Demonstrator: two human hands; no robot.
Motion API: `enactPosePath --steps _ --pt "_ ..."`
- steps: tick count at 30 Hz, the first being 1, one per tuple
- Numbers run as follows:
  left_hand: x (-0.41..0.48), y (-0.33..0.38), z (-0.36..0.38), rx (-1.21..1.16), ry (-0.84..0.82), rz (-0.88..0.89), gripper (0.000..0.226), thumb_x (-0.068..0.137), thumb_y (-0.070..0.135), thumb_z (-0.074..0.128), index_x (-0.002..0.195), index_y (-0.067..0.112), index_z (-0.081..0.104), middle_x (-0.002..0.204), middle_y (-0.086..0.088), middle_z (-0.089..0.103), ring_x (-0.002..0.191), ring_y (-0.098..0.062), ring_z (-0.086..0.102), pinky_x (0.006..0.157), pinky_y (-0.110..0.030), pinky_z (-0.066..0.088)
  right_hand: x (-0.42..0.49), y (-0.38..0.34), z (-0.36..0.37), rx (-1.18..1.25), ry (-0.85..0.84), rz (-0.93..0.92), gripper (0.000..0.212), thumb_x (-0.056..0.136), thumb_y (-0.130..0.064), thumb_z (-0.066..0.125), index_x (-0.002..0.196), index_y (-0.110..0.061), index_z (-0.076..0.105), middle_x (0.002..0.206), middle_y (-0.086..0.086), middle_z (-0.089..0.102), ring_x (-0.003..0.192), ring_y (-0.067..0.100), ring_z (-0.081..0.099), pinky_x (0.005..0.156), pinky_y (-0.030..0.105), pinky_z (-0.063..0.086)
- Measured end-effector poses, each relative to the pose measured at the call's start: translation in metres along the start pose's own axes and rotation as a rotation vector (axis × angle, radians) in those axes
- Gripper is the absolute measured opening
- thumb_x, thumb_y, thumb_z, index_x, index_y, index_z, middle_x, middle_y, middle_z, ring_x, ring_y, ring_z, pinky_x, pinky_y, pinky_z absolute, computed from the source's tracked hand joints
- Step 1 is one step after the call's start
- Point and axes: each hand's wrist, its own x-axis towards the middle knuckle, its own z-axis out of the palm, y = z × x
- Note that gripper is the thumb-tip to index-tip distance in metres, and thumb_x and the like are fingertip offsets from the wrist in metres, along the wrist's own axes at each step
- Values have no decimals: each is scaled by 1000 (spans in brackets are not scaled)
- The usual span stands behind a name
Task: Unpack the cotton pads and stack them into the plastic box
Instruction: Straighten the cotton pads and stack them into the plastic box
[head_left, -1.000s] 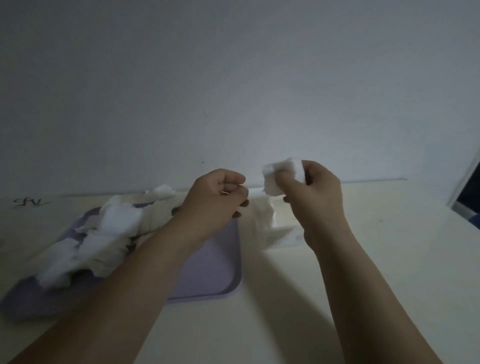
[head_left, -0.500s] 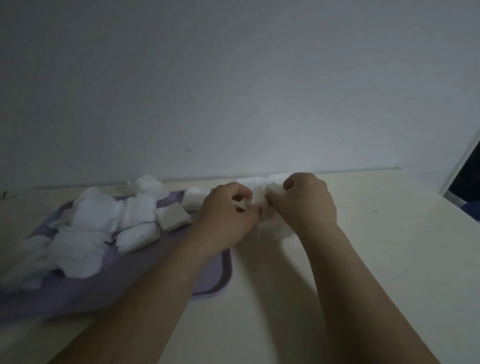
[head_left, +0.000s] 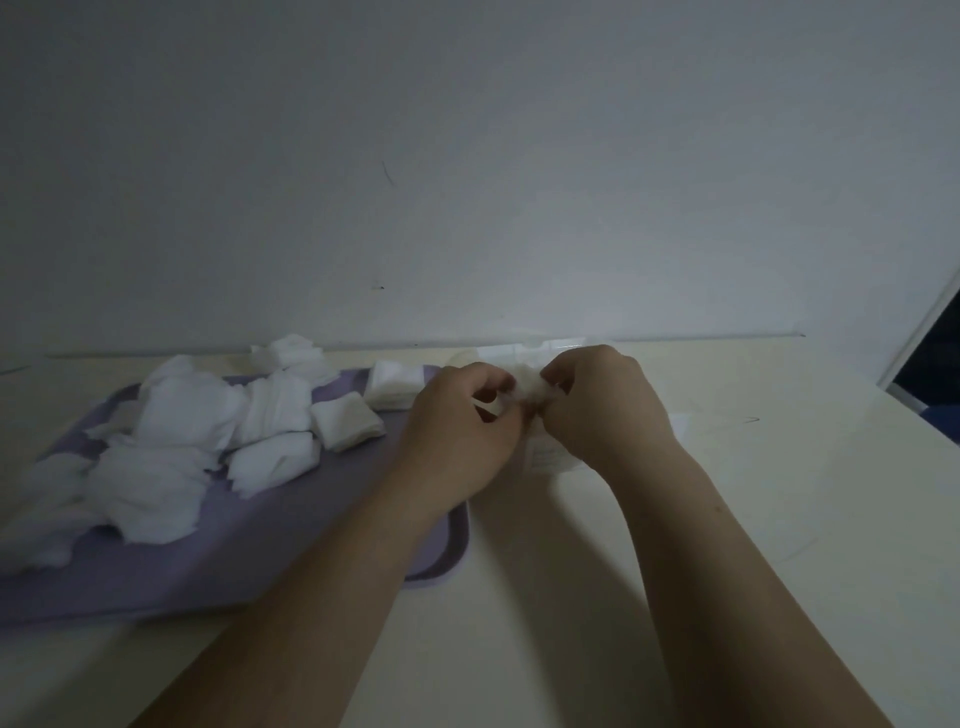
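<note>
My left hand (head_left: 462, 436) and my right hand (head_left: 602, 410) meet over the table just right of the purple tray (head_left: 218, 561). Both pinch a small white cotton pad bundle (head_left: 524, 389) between their fingertips. Under the hands lies a pale, partly see-through pack or box (head_left: 550, 460); the hands hide most of it and I cannot tell which it is. Several loose white cotton pads (head_left: 176, 447) are heaped on the tray's left and middle. A neater small stack (head_left: 395, 387) sits at the tray's far right corner.
The cream table (head_left: 779, 519) runs up to a plain wall at the back. A dark opening with a pale frame (head_left: 930, 364) stands at the far right edge.
My right hand came down from holding a pad up in the air. Both hands closed together low over the table. The camera tilted, so the tray shows more fully.
</note>
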Motion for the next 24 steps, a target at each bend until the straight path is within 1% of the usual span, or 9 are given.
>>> enactPosePath --steps 3,6,9,13,15,17,20,22,24 --pt "-1 -1 0 -37 6 -11 22 89 42 78 108 34 73 101 18 66 73 0 69 75 -32 60 -2 2 -4 48 45 1 30 80 -7 64 107 -9 77 105 10 73 99 31 69 87 45 62" --pt "-4 0 -4 -30 -1 -31 33 92 48 73 122 35 69 110 16 66 83 -1 70 83 -34 61 -2 4 -3 82 92 9 43 81 -5 63 122 -18 73 120 3 67 109 25 65 92 40 58" --pt "-5 3 -12 -32 4 -51 35 95 46 68 126 31 68 113 13 67 90 -6 70 90 -41 61 -2 5 -2 103 124 15 53 83 -2 59 130 -24 67 124 -1 64 113 22 62 90 38 55" --pt "-5 8 -29 55 -7 -45 31 96 40 69 124 29 67 117 13 66 95 -3 67 89 -27 54 -4 3 -2 102 159 7 54 83 -1 56 130 -24 66 126 -1 61 110 21 61 86 37 55" --pt "-7 9 -37 93 -15 -18 25 94 37 70 119 29 69 112 12 69 91 -3 68 86 -26 53 -5 2 -1 80 205 -20 57 81 1 54 132 -23 66 128 -1 59 117 23 59 86 38 54" --pt "-12 6 -48 153 -24 18 17 93 31 71 109 28 72 109 11 71 91 -3 69 87 -27 55 -9 -4 3 64 312 -112 58 81 2 50 130 -20 69 127 2 60 119 26 56 85 40 52" --pt "-19 -6 -76 338 16 76 5 90 24 72 94 27 73 104 6 71 91 -11 70 88 -29 55 -27 -24 16 105 445 -381 54 81 -12 34 114 -12 77 114 8 68 106 33 62 77 42 56" --pt "-23 -16 -99 487 33 46 6 90 24 73 95 22 75 104 -1 69 93 -21 69 87 -35 55 -40 -35 30 150 351 -530 55 82 -18 31 109 -10 78 109 8 69 100 33 65 74 40 57" --pt "-29 -29 -123 619 47 -25 11 90 27 73 96 18 75 103 -6 68 93 -29 67 84 -38 54 -52 -46 45 178 159 -606 52 81 -11 37 113 -10 77 112 7 70 103 33 67 77 44 59"
